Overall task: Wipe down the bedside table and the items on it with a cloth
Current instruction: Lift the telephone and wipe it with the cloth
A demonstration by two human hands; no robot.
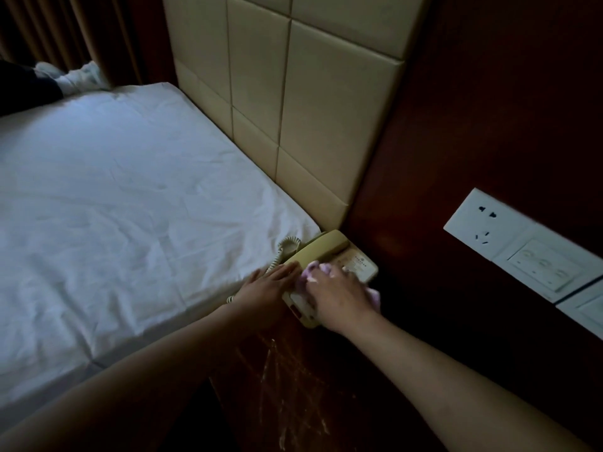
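Note:
A beige corded telephone sits at the back of the dark wooden bedside table, against the headboard corner. My right hand presses a pale purple cloth onto the phone's keypad face, fingers curled round the cloth; more cloth shows past the hand. My left hand rests flat with straight fingers against the phone's left side, beside the handset. The coiled cord hangs between phone and bed.
A bed with a white sheet runs along the table's left side. A padded cream headboard stands behind. White wall sockets and switches sit on the dark wood panel at right. The tabletop shows scratches.

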